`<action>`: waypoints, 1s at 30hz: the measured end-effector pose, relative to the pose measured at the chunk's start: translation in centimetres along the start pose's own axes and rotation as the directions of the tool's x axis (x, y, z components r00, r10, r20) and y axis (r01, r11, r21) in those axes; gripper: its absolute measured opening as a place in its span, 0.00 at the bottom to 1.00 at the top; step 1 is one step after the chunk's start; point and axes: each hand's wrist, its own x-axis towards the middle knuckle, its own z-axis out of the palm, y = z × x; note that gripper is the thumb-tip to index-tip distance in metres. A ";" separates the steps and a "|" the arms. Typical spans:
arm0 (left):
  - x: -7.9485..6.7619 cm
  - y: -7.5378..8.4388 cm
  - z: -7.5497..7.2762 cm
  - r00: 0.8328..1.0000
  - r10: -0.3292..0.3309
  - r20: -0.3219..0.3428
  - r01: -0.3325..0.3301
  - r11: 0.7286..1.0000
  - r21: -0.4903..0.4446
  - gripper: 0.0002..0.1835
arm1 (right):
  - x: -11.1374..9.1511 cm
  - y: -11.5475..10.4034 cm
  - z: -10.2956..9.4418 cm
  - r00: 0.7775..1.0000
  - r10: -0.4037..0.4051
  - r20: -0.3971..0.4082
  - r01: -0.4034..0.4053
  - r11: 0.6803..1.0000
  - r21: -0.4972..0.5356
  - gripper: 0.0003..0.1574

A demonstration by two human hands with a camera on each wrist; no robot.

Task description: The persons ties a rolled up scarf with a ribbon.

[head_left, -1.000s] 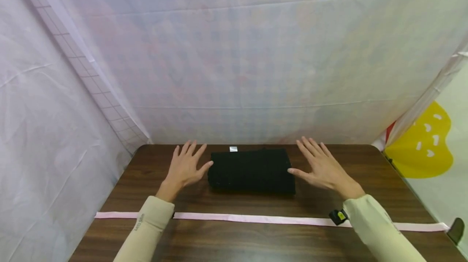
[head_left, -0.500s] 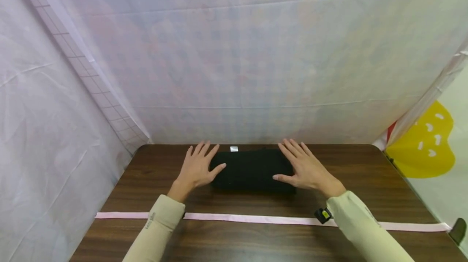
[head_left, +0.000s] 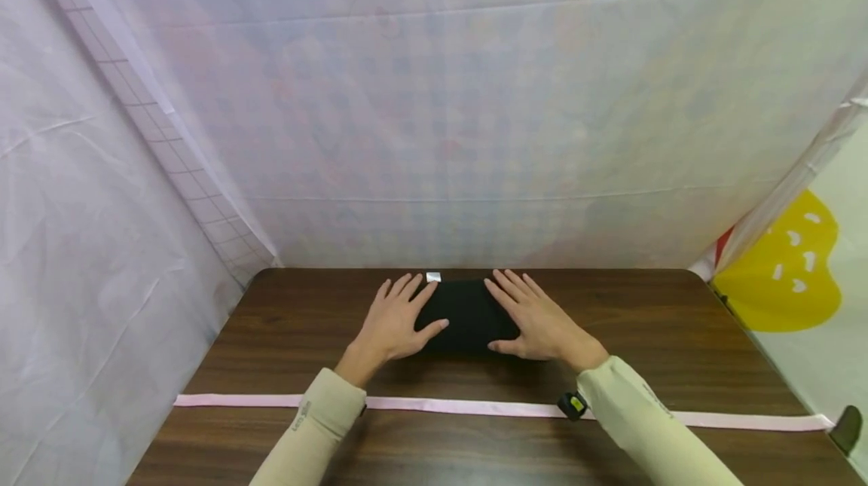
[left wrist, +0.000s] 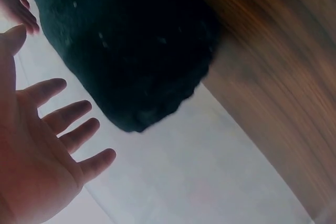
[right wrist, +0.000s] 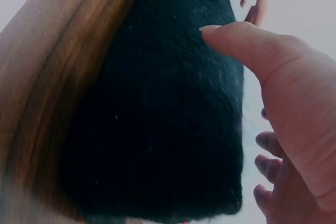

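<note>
A black folded bundle of fuzzy cloth (head_left: 464, 316) lies on the brown table, its two ends covered by my hands in the head view. My left hand (head_left: 395, 326) is over its left end, fingers spread and pointing away from me. Over the right end, my right hand (head_left: 539, 326) spreads its fingers in the same way. In the left wrist view, a gap shows between the left fingers (left wrist: 79, 124) and the cloth bundle (left wrist: 126, 40). The right wrist view has the thumb overlapping the fuzzy cloth (right wrist: 168, 103). Neither hand grips anything.
A pink ribbon (head_left: 461, 408) runs across the wood-grain table (head_left: 434, 456) between my forearms. Just behind the cloth is a small shiny white tag (head_left: 433, 276). A pale sheet (head_left: 434, 132) hangs along the table's far edge, and another sheet (head_left: 88, 245) hangs at left.
Both hands have moved inward, from beside the ends of the black cloth to over it. The fingers stay spread, and the cloth has not visibly moved.
</note>
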 end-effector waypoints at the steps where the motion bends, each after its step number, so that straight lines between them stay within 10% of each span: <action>1: 0.0 0.2 0.1 1.000 0.007 0.004 -0.007 1.000 0.002 0.41 | 0.1 -0.1 0.2 1.000 -0.003 0.003 0.003 1.000 0.002 0.65; 30: 1.9 1.2 2.1 0.980 0.018 0.199 -0.037 0.995 0.094 0.57 | 0.8 -0.1 2.4 0.968 0.129 0.214 -0.120 0.991 -0.057 0.78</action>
